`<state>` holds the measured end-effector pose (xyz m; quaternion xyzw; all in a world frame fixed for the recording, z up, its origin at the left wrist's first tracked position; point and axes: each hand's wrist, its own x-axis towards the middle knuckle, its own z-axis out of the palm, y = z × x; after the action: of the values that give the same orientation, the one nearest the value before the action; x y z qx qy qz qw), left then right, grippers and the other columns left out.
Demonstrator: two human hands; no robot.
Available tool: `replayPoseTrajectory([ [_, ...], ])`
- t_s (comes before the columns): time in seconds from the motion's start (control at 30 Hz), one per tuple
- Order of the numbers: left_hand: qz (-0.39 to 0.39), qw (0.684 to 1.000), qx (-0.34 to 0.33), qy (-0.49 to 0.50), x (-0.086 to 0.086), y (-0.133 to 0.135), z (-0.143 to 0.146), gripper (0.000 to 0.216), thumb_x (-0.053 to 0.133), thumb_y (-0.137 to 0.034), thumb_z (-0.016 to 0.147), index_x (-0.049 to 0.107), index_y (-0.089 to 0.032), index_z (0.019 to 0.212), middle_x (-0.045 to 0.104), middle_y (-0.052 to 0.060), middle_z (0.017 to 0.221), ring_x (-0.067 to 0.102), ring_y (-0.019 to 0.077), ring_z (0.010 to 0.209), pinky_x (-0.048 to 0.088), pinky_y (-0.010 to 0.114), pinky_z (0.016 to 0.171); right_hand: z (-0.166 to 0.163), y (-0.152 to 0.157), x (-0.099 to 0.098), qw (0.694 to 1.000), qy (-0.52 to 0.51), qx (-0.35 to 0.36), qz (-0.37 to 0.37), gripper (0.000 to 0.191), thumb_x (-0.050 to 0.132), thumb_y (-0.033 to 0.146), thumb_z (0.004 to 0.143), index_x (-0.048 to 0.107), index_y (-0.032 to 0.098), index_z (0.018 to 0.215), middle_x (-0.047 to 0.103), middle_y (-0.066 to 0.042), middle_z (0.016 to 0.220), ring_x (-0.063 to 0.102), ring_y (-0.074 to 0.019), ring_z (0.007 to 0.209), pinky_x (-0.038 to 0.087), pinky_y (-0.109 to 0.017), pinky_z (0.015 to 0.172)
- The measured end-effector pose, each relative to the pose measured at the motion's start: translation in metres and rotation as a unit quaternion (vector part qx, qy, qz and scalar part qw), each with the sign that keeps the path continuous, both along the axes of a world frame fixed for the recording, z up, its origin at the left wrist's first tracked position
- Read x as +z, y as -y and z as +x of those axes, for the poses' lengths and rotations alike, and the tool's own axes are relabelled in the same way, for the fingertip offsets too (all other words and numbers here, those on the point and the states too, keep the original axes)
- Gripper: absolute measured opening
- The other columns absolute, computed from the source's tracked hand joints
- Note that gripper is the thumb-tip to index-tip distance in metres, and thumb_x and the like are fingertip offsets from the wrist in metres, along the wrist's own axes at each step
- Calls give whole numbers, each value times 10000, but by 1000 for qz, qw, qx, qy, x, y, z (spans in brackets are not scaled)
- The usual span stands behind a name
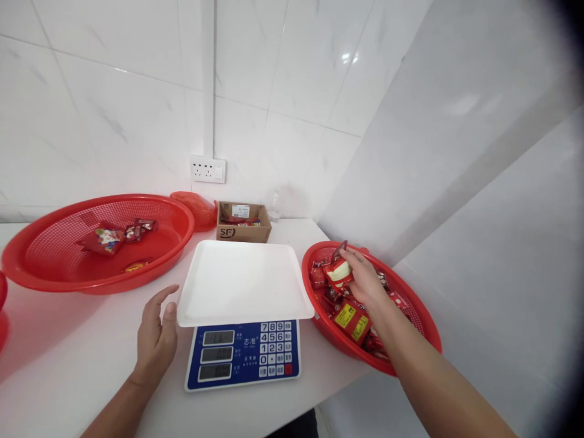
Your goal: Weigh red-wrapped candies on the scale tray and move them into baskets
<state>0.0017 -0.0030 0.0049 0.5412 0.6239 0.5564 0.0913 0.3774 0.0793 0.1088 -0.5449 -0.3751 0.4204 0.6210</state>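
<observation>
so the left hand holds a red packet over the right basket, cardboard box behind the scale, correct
Wrong hand: the head view shows the right hand holding the red packet over the right basket, with the cardboard box behind the scale.

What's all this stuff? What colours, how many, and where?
Walls: 2, white, back and right
Strip: 1, white, back wall
Socket panel: 1, white, under strip
Table: 1, white, centre
Scale: 1, blue/white, on table
Left basket: 1, red, left of scale
Left packets: several, reddish, inside
Bag: 1, red, behind left basket
Box: 1, brown, behind scale
Box packets: uncertain, reddish, inside
Plastic: uncertain, clear, beside box
Right basket: 1, red, right of scale
Right packets: many, reddish, inside
Edge objects: unclear, red, far left
Dark object: 1, black, bottom edge
Left hand: 1, empty, left of scale
Right hand: 1, holding red packet, over right basket
</observation>
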Motion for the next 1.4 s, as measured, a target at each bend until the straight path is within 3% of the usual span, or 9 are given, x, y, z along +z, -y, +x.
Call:
replayPoseTrajectory([
  [0.13,106,994,4,-33,6,10,7,314,439,-334,913,531,-180,1170,591,134,1146,555,295,1090,430,471,954,-39,22,14,997,-27,35,58,282,750,365,660,630,238,882,701,28,797,670,-187,801,535,-314,749],
  [0.23,150,984,-89,-43,19,23,25,306,490,-300,891,516,-215,1184,603,116,1143,565,288,1091,446,464,952,-81,41,12,994,-49,67,76,286,757,327,636,629,239,876,661,40,778,632,-152,756,521,-278,716],
  [0.33,102,973,-208,-14,34,33,53,380,521,-298,886,494,-227,1258,592,122,1234,549,290,1159,440,458,982,-127,59,0,988,-81,112,76,312,759,332,635,635,233,903,643,28,789,610,-145,744,520,-270,689],
  [0.43,53,952,-285,96,45,36,80,413,471,-303,931,435,-230,1336,540,128,1319,535,256,1190,442,414,994,-167,74,-14,979,-114,157,69,313,751,365,671,634,237,932,635,20,793,608,-149,738,530,-288,697],
  [0.57,35,948,-232,214,55,30,94,314,451,-409,942,546,-227,1180,614,94,1171,576,226,1102,458,367,958,-197,90,-29,968,-125,200,85,306,690,417,785,611,258,1034,659,-6,922,626,-174,876,530,-312,795],
  [0.7,-37,932,-161,322,64,22,85,340,471,-489,919,599,-220,1084,660,54,1046,617,201,980,485,310,869,-202,100,-36,954,-109,268,81,486,637,407,854,496,285,1303,550,-30,1363,484,-208,1270,379,-378,1084],
  [0.8,-57,903,-158,395,68,19,80,369,509,-505,896,608,-211,1097,676,44,1018,641,186,888,505,277,772,-198,101,-38,937,-142,307,83,486,611,361,887,468,329,1351,438,20,1479,382,-193,1364,305,-380,1143],
  [1.23,-41,866,-163,470,72,23,78,339,609,-484,840,627,-190,1008,713,20,857,670,167,739,515,237,634,-176,100,-33,936,-89,339,43,499,718,323,777,578,287,1255,694,-25,1159,649,-229,1047,520,-413,931],
  [1.4,-39,855,-166,490,75,25,77,323,626,-483,829,623,-195,976,709,13,842,667,171,771,517,235,647,-171,100,-27,935,6,355,26,275,661,420,801,709,245,1007,738,-15,896,673,-175,729,577,-283,599],
])
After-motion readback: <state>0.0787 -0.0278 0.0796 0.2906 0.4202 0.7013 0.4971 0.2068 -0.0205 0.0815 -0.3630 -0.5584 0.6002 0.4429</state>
